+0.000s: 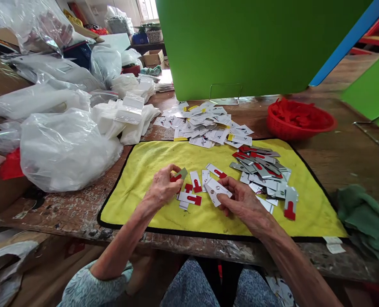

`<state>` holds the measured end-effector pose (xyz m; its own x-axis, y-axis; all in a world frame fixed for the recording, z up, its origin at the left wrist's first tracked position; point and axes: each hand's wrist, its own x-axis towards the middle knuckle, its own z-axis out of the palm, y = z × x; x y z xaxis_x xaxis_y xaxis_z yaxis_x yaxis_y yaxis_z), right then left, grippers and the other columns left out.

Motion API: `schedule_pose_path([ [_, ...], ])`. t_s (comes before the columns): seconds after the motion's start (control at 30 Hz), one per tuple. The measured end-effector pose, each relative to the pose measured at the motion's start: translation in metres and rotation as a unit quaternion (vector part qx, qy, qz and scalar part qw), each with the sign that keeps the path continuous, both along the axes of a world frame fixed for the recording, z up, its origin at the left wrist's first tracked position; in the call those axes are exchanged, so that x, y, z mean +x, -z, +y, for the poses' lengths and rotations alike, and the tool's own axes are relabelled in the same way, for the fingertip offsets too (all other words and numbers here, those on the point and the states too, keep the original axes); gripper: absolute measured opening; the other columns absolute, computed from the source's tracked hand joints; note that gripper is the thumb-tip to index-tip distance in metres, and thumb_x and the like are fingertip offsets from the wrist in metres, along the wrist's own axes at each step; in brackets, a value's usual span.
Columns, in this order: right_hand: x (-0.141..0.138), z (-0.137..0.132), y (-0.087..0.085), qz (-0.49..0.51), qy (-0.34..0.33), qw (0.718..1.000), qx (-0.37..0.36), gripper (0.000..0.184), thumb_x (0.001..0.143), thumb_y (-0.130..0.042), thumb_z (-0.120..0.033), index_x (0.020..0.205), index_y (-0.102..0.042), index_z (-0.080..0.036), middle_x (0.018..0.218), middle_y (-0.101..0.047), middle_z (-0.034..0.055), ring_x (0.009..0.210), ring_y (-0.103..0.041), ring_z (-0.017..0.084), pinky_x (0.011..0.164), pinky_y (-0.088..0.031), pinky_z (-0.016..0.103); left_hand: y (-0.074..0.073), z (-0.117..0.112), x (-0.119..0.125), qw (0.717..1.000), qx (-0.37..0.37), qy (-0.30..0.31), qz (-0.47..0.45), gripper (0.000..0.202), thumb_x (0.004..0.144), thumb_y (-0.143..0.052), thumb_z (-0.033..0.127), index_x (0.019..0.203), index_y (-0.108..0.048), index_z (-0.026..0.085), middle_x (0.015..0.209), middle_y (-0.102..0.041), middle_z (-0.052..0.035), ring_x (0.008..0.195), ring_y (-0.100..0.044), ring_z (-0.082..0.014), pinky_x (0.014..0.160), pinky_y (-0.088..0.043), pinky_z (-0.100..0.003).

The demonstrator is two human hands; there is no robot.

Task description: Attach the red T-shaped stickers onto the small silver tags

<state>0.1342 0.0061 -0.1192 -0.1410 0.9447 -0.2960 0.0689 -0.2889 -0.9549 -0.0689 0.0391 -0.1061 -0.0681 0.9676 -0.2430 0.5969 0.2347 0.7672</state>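
Observation:
My left hand [164,183] pinches a small flat silver-grey plate [181,174] with a red tab, above the yellow cloth [128,183]. Between thumb and fingers, my right hand [240,198] grips a few fanned flat silver plates [215,191] with small round holes or dots. Several similar plates with red tabs lie loose between the hands, among them a red-tabbed plate [189,198] near the left fingers and another red-tabbed plate [215,170] behind the right hand. To the right of my right hand spreads a pile of silver and red plates [261,164].
Behind the cloth lies a heap of printed white cards [208,125]. A red basket [301,130] holding red pieces stands at the back right. Plastic bags [68,149] and stacked white packets [128,113] crowd the left. A green board [256,51] rises behind; a green rag [367,217] lies right.

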Motion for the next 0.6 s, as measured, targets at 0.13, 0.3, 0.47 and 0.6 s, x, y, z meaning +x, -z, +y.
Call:
schedule_pose_path([
  [0.13,0.000,0.000,0.001,0.005,0.006,1.000,0.001,0.030,0.058,-0.066,-0.035,0.084,-0.057,-0.022,0.066,-0.058,-0.0059,0.048,-0.051,0.009,0.039,-0.042,0.020,-0.005,0.002,-0.014,0.999,-0.001,0.001,-0.044,0.017,0.072,-0.060,0.028,0.087,-0.061,0.019,0.056,-0.054,0.0066,0.048,-0.052,-0.0112,0.050,-0.038,-0.022],
  [0.3,0.001,0.000,0.005,0.005,0.011,1.000,0.004,0.031,0.058,-0.066,-0.035,0.085,-0.056,-0.021,0.065,-0.058,-0.0064,0.044,-0.049,0.008,0.038,-0.040,0.020,-0.017,0.003,-0.030,0.999,0.033,-0.032,0.011,0.021,0.073,-0.063,0.026,0.093,-0.064,0.017,0.066,-0.060,0.0000,0.064,-0.063,-0.0200,0.061,-0.049,-0.030],
  [0.47,0.001,-0.001,0.007,0.000,0.014,1.000,0.010,0.031,0.059,-0.065,-0.034,0.086,-0.057,-0.021,0.064,-0.058,-0.0069,0.043,-0.048,0.007,0.039,-0.041,0.019,-0.013,-0.022,-0.015,0.986,0.115,0.009,0.116,0.025,0.077,-0.071,0.030,0.098,-0.067,0.018,0.102,-0.061,-0.0101,0.101,-0.060,-0.0304,0.090,-0.050,-0.045],
  [0.6,0.002,-0.001,0.006,-0.007,0.017,1.000,0.012,0.031,0.059,-0.065,-0.034,0.085,-0.056,-0.021,0.067,-0.060,-0.0060,0.043,-0.049,0.007,0.038,-0.040,0.019,0.002,-0.038,0.007,0.966,0.097,0.115,0.209,0.026,0.079,-0.073,0.028,0.099,-0.067,0.014,0.105,-0.060,-0.0124,0.108,-0.057,-0.0327,0.099,-0.047,-0.049],
])
